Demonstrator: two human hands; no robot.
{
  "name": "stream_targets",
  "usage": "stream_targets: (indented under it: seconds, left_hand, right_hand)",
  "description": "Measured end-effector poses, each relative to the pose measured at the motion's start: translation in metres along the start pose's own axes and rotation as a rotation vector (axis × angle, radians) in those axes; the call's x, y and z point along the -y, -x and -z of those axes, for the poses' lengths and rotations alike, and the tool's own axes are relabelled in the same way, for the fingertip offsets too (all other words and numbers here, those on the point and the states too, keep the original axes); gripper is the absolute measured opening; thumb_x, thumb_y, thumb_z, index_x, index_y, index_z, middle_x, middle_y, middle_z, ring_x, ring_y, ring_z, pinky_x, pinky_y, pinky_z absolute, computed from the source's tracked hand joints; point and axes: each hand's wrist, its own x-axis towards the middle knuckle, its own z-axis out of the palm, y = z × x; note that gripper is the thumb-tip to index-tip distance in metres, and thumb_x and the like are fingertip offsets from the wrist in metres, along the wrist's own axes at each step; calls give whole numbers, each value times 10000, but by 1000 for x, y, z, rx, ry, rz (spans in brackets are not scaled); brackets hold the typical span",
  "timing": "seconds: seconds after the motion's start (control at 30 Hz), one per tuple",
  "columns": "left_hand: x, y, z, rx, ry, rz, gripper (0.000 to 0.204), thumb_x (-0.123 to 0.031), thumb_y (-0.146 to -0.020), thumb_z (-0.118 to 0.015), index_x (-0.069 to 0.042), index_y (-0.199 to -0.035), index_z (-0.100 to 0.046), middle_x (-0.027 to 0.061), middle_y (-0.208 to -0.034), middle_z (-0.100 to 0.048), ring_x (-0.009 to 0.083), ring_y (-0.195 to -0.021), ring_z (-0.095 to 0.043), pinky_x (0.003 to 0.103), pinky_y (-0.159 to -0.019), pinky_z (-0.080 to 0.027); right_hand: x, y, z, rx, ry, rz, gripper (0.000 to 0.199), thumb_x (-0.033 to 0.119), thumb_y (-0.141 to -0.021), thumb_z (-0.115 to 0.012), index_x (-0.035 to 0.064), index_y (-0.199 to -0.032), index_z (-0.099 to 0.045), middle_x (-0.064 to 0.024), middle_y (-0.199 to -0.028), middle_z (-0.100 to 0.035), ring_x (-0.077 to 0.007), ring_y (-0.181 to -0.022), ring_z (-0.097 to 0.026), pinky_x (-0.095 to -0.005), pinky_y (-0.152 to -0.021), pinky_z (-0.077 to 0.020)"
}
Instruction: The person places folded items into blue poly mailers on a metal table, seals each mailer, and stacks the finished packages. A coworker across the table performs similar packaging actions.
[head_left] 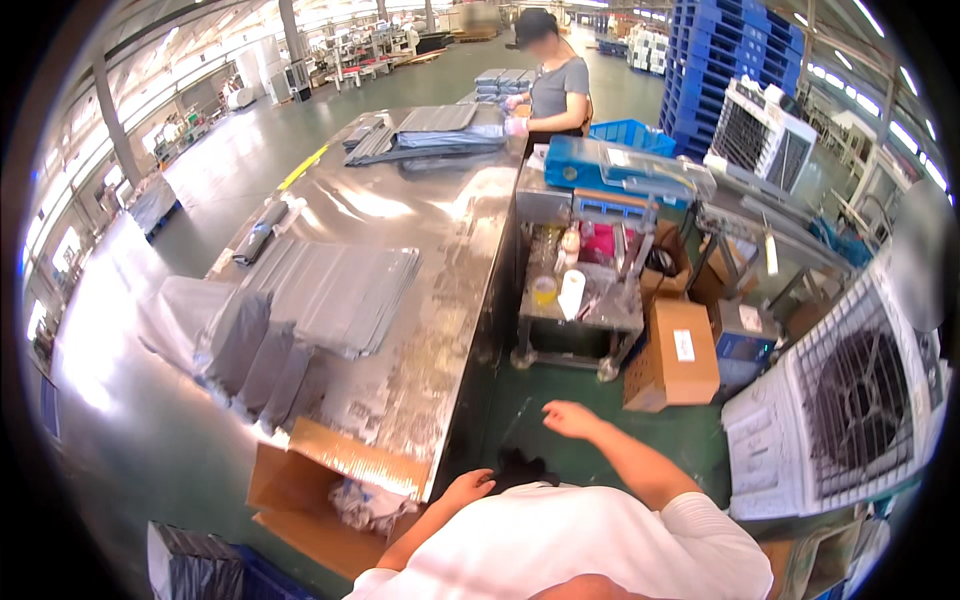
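My left hand (468,488) hangs low beside the near corner of the long steel table (440,240), fingers loosely curled, holding nothing. My right hand (570,418) is raised over the green floor in front of me, fingers apart and empty. Grey plastic mailer bags (330,290) lie in overlapping stacks on the table's near left part. An open cardboard box (330,490) with crumpled plastic inside sits under the table corner, close to my left hand.
A small metal trolley (580,300) with tape rolls and bottles stands right of the table. Brown cartons (675,352) sit on the floor beside it. A white fan unit (850,400) is at my right. Another person (558,85) handles grey bags at the table's far end.
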Motion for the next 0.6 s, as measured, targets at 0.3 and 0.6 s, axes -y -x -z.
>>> stream_targets:
  seconds: [0.3,0.6]
  left_hand:
    - [-115,-184,139,-246,-151,-122,379,-234,-803,-580,-23,-1114,-535,187,-1014,-584,320,-926,-565,372,-797,-454]
    - [-34,-223,181,-648,260,332,323,-145,-808,-571,-11,-1101,-551,155,-945,-619,223,-868,-609,314,-752,-478]
  right_hand:
    - [-16,-252,165,1,299,-55,404,369,-697,-586,68,-966,-575,-162,-933,-609,-312,-883,-585,-413,-730,-474]
    - [-64,-594,398,-401,1245,-41,754,310,-677,-654,136,-1327,-313,-109,-784,-603,-255,-705,-599,-362,-598,-437]
